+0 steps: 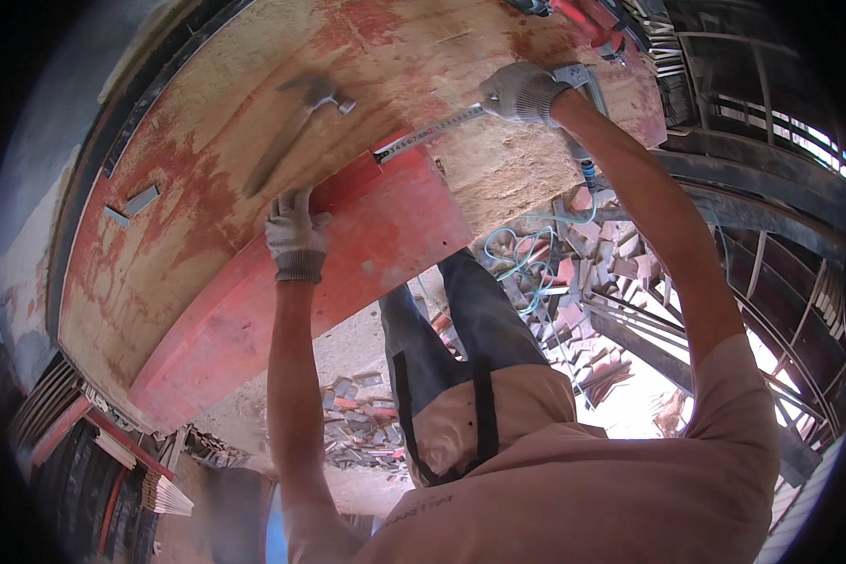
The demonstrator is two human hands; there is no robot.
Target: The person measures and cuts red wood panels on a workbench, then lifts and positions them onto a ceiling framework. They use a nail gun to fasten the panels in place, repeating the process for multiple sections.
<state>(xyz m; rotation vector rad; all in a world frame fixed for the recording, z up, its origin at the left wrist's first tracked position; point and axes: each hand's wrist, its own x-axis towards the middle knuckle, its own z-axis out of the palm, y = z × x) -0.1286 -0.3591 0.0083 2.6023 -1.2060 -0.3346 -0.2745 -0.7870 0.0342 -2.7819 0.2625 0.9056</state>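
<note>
My left hand [297, 229], in a grey work glove, rests on the upper edge of a red-faced board [388, 222], its fingers over the edge. The board lies on a large wooden worktop [204, 169] stained red. My right hand [522, 92], also gloved, is closed on a tape measure [430, 132]. The white blade is drawn out leftward, and its end meets a notch at the board's upper edge. The tape's case is hidden by the glove. A claw hammer [303, 116] lies on the worktop above my left hand.
Two small grey pieces [142, 199] lie at the worktop's left. A red power tool [592, 28] is at the top right. By my right wrist lies a metal tool [573, 75] with a blue hose fitting. A green air hose [525, 264] and many wood offcuts [599, 282] cover the floor.
</note>
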